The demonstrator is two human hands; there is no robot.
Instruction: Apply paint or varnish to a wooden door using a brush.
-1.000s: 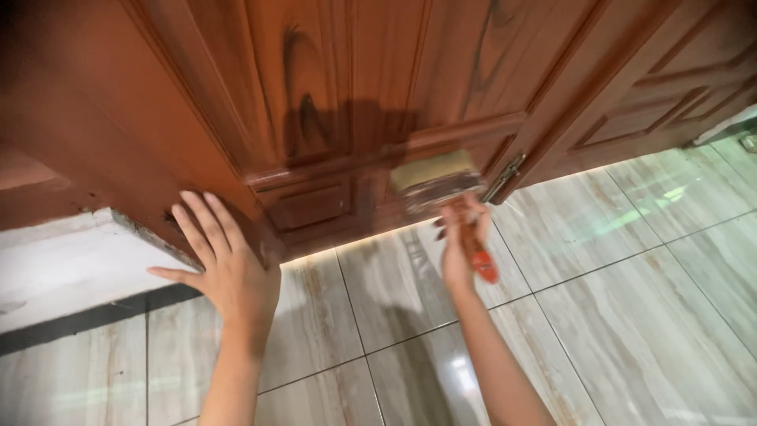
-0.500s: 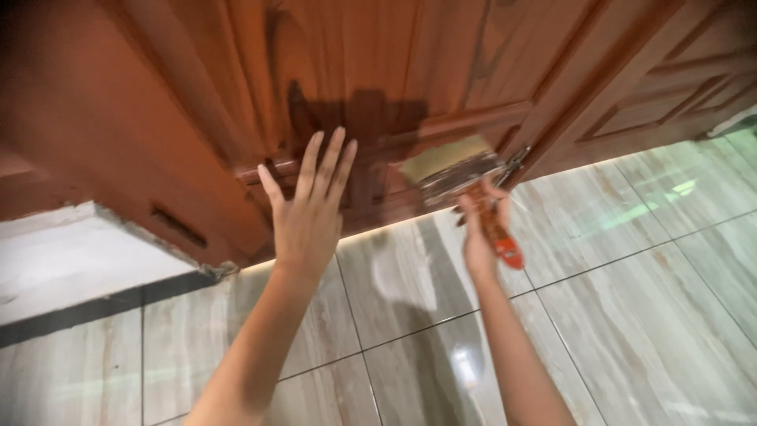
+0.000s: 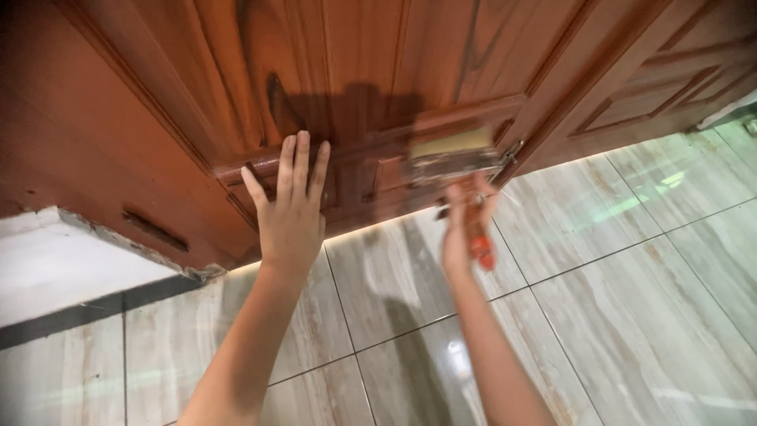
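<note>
The left hand (image 3: 290, 213) had slid slightly lower-left on the door (image 3: 347, 71), its fingers still spread flat against the lower rail. The right hand (image 3: 461, 233) stayed clamped on the brush (image 3: 456, 158), at 3 o'clock from the left, bristles now level on the door's bottom panel above the floor (image 3: 631, 300).

No packages, labels, signs or screens in our view.
We see nothing here that is wrapped, tagged, posted or lit as a display.
</note>
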